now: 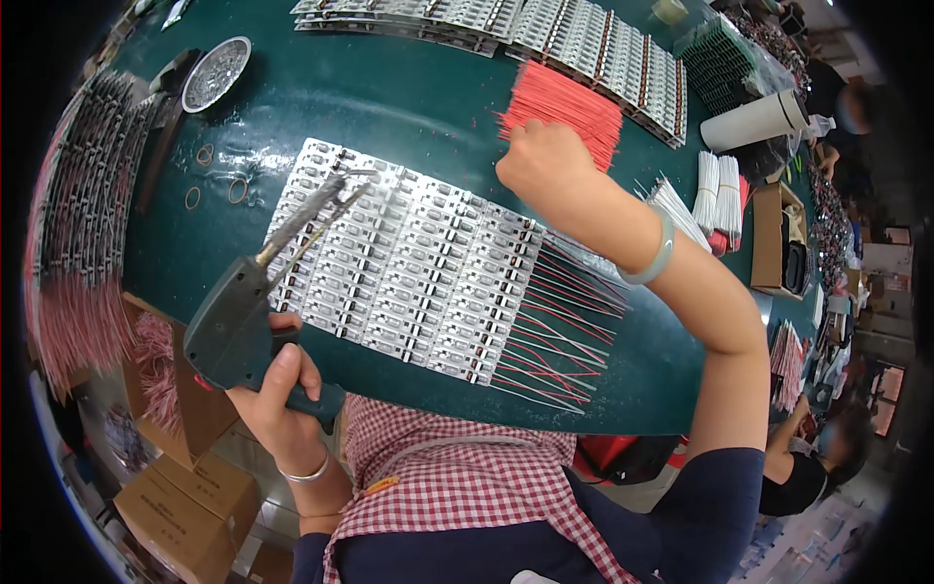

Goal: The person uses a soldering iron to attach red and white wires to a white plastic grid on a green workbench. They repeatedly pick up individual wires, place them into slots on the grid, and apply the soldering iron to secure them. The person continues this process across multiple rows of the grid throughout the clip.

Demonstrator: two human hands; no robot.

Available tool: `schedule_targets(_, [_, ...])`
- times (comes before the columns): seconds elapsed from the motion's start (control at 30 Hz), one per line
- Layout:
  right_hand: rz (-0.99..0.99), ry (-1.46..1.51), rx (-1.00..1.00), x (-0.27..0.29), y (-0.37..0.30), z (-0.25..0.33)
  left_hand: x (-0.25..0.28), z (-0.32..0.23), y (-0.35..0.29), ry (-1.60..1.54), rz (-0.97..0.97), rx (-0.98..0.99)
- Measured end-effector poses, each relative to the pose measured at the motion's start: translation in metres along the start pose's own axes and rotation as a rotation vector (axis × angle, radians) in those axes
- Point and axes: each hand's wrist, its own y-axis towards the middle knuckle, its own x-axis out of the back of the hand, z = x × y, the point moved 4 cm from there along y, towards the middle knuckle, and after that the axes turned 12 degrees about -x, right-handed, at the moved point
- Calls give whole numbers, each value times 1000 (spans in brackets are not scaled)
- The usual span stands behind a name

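Observation:
My left hand (277,399) is wrapped round the grip of a dark green soldering gun (232,326). The gun's tip and thin feed tube reach over the upper left of a panel of small silvery circuit boards (413,253). Red and white wires (569,336) stick out from the panel's right edge. My right hand (547,156) is closed at the near left edge of a pile of red wires (569,102). Its fingertips are turned away, so what they pinch, if anything, is hidden.
Stacked board panels (603,58) line the table's far side. A metal bowl (216,74) and several rubber bands (238,191) lie left, beside wired boards (83,214) standing in a row. White wire bundles (717,190), a white bottle (754,122) and an open carton (775,238) are right. Co-workers sit beyond.

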Motion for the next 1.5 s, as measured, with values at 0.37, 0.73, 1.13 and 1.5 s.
schedule_targets(0.37, [-613, 826, -190, -14, -63, 19, -34, 17, -23, -5, 86, 185])
schedule_targets(0.73, [-662, 869, -263, -34, -66, 40, -53, 28, -36, 395, 335, 116])
schedule_targets(1.13, [-652, 851, -243, -32, -66, 41, -75, 32, -32, 472, 460, -64])
schedule_targets(1.5, [-661, 821, -251, -32, -65, 42, -77, 35, -34, 571, 513, -111])
